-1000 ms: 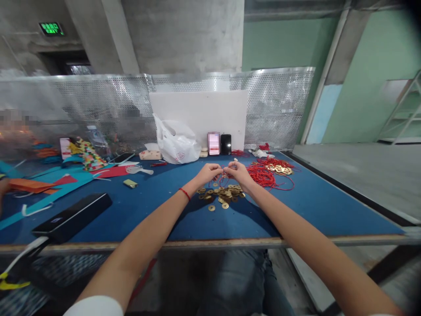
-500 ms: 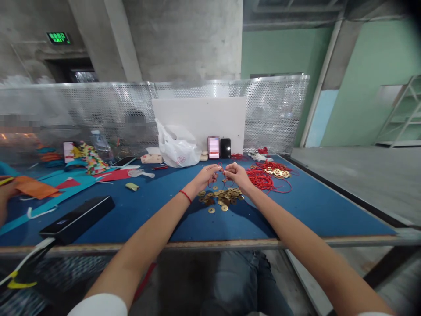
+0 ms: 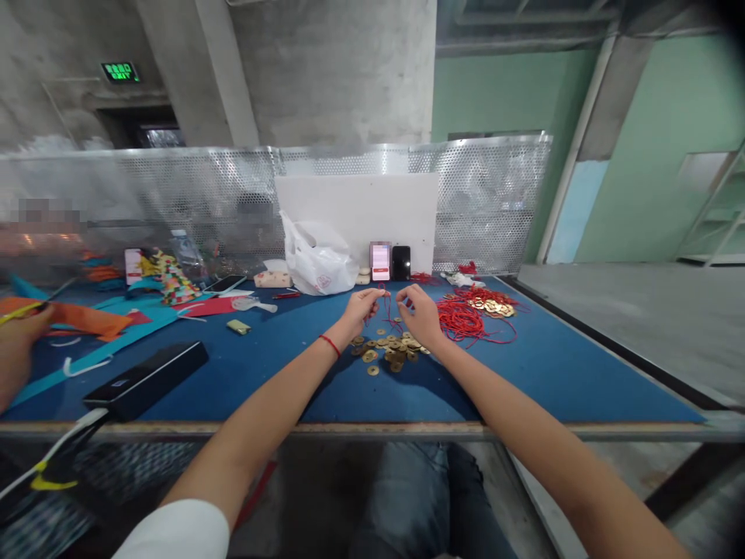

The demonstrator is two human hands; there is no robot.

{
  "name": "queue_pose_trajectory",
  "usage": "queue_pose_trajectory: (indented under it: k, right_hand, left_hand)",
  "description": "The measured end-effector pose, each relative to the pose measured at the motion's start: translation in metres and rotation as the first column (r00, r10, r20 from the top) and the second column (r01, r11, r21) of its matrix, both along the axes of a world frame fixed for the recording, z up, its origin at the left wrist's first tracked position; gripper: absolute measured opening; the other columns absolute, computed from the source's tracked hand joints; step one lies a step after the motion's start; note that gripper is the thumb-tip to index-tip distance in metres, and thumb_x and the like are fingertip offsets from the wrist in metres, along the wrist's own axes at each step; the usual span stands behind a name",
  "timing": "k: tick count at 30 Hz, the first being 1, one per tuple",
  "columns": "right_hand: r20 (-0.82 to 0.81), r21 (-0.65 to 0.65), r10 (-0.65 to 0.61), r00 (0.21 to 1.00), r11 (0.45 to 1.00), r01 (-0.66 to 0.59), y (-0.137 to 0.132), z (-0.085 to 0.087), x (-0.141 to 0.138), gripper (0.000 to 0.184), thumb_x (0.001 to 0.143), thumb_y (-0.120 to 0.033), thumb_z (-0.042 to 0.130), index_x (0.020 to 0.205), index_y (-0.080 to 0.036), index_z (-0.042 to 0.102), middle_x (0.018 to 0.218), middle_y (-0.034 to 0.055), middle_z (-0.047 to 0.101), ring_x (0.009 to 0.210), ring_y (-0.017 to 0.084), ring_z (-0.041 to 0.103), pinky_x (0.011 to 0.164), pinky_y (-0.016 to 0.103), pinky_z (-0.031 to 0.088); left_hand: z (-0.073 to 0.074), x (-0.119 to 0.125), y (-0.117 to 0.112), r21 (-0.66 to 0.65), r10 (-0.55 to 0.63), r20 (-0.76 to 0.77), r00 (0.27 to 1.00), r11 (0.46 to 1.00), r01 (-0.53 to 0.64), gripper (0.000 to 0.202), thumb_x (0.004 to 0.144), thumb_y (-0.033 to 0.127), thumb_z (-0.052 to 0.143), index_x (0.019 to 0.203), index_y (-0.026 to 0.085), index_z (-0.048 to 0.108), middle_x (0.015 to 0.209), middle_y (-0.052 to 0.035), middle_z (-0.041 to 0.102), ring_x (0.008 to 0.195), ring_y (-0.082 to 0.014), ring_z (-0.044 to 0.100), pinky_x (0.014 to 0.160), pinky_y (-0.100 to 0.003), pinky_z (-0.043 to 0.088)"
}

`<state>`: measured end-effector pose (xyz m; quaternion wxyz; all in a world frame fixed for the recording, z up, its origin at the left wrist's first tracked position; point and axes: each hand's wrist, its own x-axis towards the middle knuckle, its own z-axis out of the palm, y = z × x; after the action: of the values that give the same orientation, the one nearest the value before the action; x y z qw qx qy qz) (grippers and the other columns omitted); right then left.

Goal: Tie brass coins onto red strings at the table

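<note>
My left hand [image 3: 364, 312] pinches a thin red string [image 3: 385, 307] between its fingertips, and the string hangs down toward the table. My right hand [image 3: 420, 315] is curled close beside it, and I cannot tell whether its fingers hold the string. Just below both hands lies a loose pile of brass square-holed coins [image 3: 388, 350] on the blue table top [image 3: 541, 373]. To the right are a tangle of red cord [image 3: 462, 321] and a cluster of brass coins [image 3: 492, 305]. A red string bracelet [image 3: 330, 345] circles my left wrist.
At the far left, a co-worker's hand [image 3: 20, 349] holds a yellow-handled tool over orange paper [image 3: 75, 317]. A black case [image 3: 145, 380] lies near the table's front edge [image 3: 291, 428]. A white plastic bag [image 3: 317, 260] and phones [image 3: 389, 262] stand at the back.
My hands have drawn slightly apart, and the string now hangs lower. The view has shifted slightly. The co-worker's hand has risen and moved right over the orange paper.
</note>
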<state>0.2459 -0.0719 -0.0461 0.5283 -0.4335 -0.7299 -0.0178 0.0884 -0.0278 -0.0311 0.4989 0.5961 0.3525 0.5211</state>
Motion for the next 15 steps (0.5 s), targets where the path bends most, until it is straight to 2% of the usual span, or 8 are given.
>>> queue_pose_trajectory:
  k: [3,6,10,13,15]
  right_hand:
    - [0.223,-0.053,0.108,0.969,0.994,-0.099,-0.007,0.0,-0.006,0.023,0.082,-0.015,0.046,0.097,-0.023,0.062,0.104,0.005,0.064,0.085,0.018,0.06,0.074,0.029,0.044]
    - [0.338,-0.119,0.076,0.938,0.992,-0.038,-0.008,-0.003,-0.01,0.029,0.084,-0.014,0.046,0.107,-0.023,0.061,0.119,0.0071,0.061,0.101,0.021,0.06,0.081,0.031,0.045]
    - [0.34,-0.183,0.016,0.94,0.982,0.05,-0.005,-0.007,-0.009,0.03,0.084,-0.015,0.047,0.11,-0.021,0.061,0.123,0.0085,0.06,0.106,0.023,0.06,0.085,0.032,0.046]
    - [0.301,-0.251,0.094,0.949,0.968,-0.017,0.0,-0.009,-0.006,0.029,0.081,-0.015,0.052,0.105,-0.023,0.065,0.135,0.0073,0.054,0.111,0.023,0.059,0.09,0.034,0.046]
    - [0.234,-0.341,0.204,0.951,0.933,-0.116,0.004,-0.01,-0.006,0.03,0.077,-0.013,0.056,0.103,-0.022,0.067,0.132,0.0071,0.057,0.111,0.023,0.059,0.094,0.036,0.045]
  left_hand:
    - [-0.002,0.0,0.001,-0.013,0.054,-0.046,0.997,0.998,-0.055,0.03,0.067,0.041,0.068,0.08,0.014,0.069,0.046,0.0057,0.044,0.041,-0.0064,0.036,0.041,-0.02,0.023]
    - [-0.003,0.0,0.0,-0.002,0.089,-0.097,0.991,0.996,-0.09,0.03,0.067,0.041,0.067,0.08,0.014,0.07,0.045,0.0055,0.043,0.04,-0.0066,0.034,0.04,-0.021,0.02]
    - [-0.003,0.0,0.0,0.065,0.126,-0.075,0.989,0.99,-0.122,0.026,0.066,0.038,0.067,0.073,0.013,0.07,0.047,0.0042,0.046,0.044,-0.0061,0.035,0.043,-0.02,0.021]
    - [-0.003,0.0,0.001,0.047,0.115,-0.062,0.991,0.993,-0.113,0.025,0.065,0.037,0.067,0.072,0.013,0.07,0.046,0.0037,0.047,0.044,-0.0064,0.034,0.043,-0.021,0.021]
    - [-0.003,0.0,0.0,0.036,0.081,-0.08,0.994,0.996,-0.079,0.025,0.065,0.037,0.067,0.073,0.013,0.071,0.045,0.0043,0.044,0.043,-0.0068,0.033,0.043,-0.021,0.02]
